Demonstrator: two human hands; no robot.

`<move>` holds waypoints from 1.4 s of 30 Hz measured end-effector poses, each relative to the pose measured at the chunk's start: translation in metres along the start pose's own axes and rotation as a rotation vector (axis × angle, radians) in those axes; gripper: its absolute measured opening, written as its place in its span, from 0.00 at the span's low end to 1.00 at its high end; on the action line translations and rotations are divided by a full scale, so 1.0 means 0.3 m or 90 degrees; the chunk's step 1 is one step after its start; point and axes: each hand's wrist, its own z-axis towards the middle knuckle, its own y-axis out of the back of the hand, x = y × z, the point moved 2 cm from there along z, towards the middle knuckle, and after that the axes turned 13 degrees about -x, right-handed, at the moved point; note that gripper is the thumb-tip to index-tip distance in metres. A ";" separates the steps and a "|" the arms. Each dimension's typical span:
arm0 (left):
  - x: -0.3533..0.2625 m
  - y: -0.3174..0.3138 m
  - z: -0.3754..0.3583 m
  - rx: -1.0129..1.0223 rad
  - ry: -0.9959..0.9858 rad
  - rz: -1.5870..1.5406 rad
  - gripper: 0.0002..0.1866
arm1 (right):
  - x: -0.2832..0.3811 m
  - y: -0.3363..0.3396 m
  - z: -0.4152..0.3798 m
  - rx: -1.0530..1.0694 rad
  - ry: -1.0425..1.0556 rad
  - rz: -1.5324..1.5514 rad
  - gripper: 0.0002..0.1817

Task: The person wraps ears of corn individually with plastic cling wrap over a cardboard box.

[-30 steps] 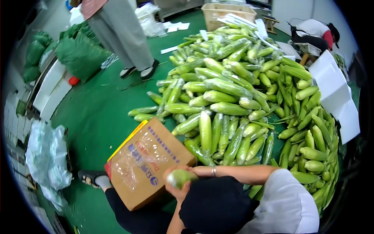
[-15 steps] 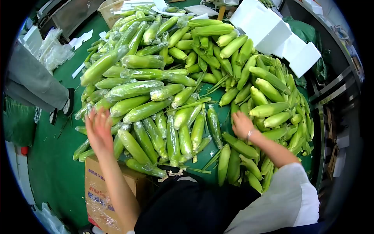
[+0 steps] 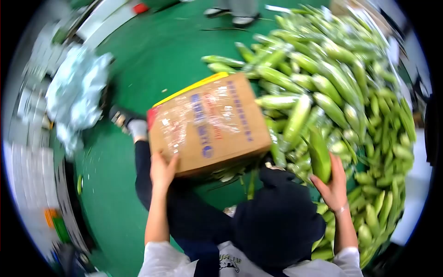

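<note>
My right hand is wrapped round a green ear of corn in its husk, held upright at the near edge of the pile. My left hand rests at the lower left edge of a closed cardboard box, thumb and fingers apart. Blue and red print and shiny clear film show on the box's face. Ears in clear wrap lie beyond the box's right side. Unwrapped husked ears are heaped to the right of my right hand.
Another person's shoes stand on the green floor at the top. Crumpled pale plastic lies at the left, above stacked white boxes. My outstretched foot is left of the cardboard box.
The view has swung left, bringing the box to the centre. My right hand now holds an ear of corn. My left hand has moved from above the wrapped ears to the box.
</note>
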 end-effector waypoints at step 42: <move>-0.185 -0.043 -0.031 0.284 -0.432 -0.107 0.36 | 0.377 -0.714 0.178 0.256 0.472 0.056 0.34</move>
